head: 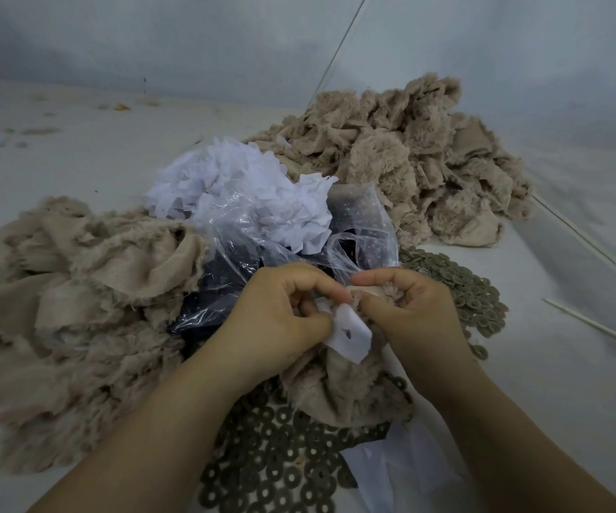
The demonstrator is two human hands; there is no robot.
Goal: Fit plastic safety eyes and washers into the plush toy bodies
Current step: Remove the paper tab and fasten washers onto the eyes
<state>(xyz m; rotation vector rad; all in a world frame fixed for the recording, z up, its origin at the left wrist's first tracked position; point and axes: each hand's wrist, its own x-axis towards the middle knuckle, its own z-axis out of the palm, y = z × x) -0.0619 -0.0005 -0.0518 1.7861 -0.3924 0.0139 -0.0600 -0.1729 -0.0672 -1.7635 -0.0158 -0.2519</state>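
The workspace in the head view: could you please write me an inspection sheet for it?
Surface: pale table with fluff and scraps at its far left.
Job's things: one beige plush body with a white patch in work; plush piles at left and far right; grey washers spread near the front and at right; clear bag with dark contents, perhaps the eyes.
Clutter: heap of white pieces; thin white stick at right.
Grip: left hand and right hand both pinch the plush body and patch.
Cables: nothing seen.
Surroundings: plain grey wall behind.
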